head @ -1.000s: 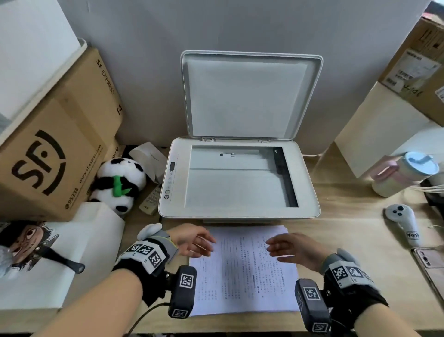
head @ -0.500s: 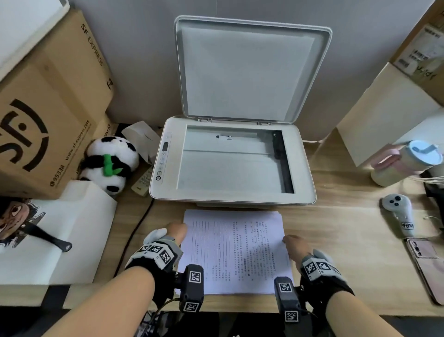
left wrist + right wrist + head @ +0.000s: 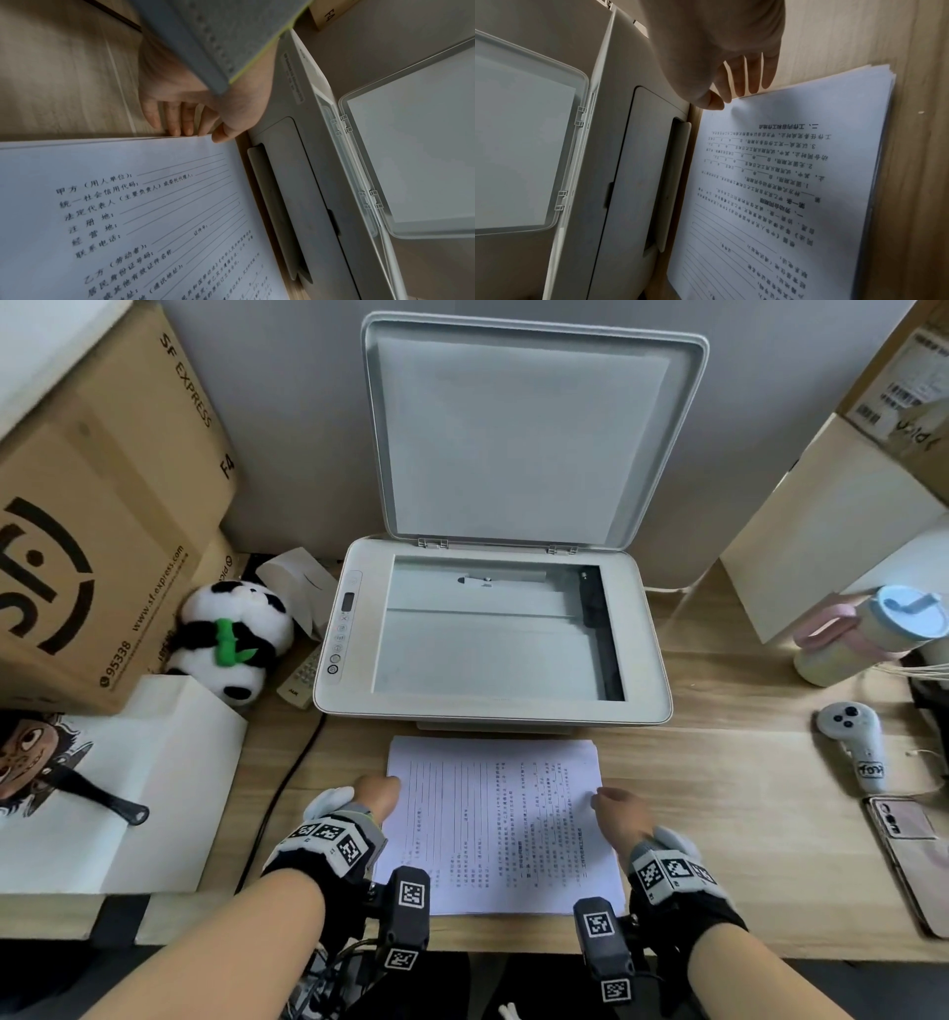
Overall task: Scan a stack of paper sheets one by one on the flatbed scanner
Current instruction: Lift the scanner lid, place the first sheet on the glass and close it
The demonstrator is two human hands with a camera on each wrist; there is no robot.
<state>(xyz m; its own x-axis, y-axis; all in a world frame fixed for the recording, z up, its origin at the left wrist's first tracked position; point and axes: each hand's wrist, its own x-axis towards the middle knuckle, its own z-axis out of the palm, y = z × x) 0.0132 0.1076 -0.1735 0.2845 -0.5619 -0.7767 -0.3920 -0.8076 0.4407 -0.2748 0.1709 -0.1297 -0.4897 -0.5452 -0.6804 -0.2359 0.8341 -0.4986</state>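
Observation:
A stack of printed paper sheets [image 3: 493, 824] lies flat on the wooden desk just in front of the white flatbed scanner [image 3: 493, 713]. The scanner lid [image 3: 524, 439] stands up and the glass [image 3: 482, 649] is bare. My left hand [image 3: 377, 793] is at the stack's left edge. In the left wrist view its thumb lies on the top sheet [image 3: 128, 203] and its fingers [image 3: 180, 125] go down behind the edge. My right hand [image 3: 606, 801] pinches the right edge the same way, thumb on the top sheet [image 3: 795, 172]. How many sheets each hand holds is hidden.
A large cardboard box [image 3: 102, 505], a panda plush [image 3: 231, 639] and a remote [image 3: 303, 677] sit left of the scanner, with a black cable [image 3: 277, 803] beside them. On the right stand a bottle [image 3: 868, 634], a white controller [image 3: 852, 737] and a phone [image 3: 909, 845].
Both hands slid outward from above the top sheet to the stack's left and right edges and took hold there. The head view shifted closer.

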